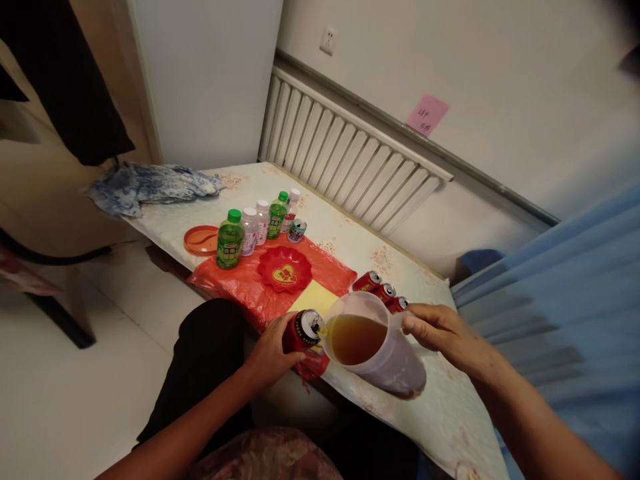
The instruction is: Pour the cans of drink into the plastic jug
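Observation:
A red drink can (pixel 294 331) is in my left hand (pixel 269 353), fingers wrapped around its side. Its opened silver top leans against the spout of a clear plastic pitcher (pixel 400 373). My right hand (pixel 440 330) grips the pitcher by its handle and holds it tilted, mouth to the left. Amber liquid fills much of the pitcher, and a little yellowish liquid shows at the spout beside the can's opening; which way it flows I cannot tell. Right behind the pitcher sit three red cans (pixel 367 281), partly hidden by it.
On the table (pixel 345 230) lie a red plastic sheet (pixel 225 283), a red scalloped plate (pixel 265 267) and a yellow paper (pixel 315 297). Several bottles, including a green bottle (pixel 230 243), stand with a small can (pixel 297 231). An orange lid (pixel 200 240) and blue cloth (pixel 160 183) lie farther left.

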`<state>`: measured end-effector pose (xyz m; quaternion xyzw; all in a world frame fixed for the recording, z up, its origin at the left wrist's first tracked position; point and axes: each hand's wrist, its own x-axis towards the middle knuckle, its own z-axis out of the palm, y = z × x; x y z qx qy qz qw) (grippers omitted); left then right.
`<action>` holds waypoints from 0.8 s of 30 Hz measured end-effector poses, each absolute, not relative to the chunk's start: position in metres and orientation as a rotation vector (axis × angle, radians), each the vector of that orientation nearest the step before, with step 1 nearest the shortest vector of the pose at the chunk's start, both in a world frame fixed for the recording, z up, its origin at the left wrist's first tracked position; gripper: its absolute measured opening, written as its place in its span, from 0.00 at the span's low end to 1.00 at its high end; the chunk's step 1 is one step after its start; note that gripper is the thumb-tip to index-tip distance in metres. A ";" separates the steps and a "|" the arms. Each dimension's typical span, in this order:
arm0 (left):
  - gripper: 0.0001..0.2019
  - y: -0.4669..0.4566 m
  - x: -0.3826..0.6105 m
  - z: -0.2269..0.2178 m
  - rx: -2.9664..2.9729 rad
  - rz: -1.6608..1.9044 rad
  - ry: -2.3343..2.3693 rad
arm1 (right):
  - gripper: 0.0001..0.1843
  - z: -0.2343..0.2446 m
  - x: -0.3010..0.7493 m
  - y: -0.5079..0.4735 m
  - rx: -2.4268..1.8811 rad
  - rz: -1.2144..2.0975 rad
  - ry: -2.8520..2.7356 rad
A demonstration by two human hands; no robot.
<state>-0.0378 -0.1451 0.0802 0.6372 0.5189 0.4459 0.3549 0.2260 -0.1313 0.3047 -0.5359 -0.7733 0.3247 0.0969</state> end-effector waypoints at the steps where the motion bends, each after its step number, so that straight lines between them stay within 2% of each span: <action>1: 0.35 -0.145 -0.038 0.080 1.649 1.149 1.340 | 0.26 0.305 0.226 -0.131 -1.586 0.957 -2.295; 24: 0.35 -0.145 -0.038 0.079 1.649 1.124 1.333 | 0.26 0.302 0.227 -0.128 -1.568 0.958 -2.299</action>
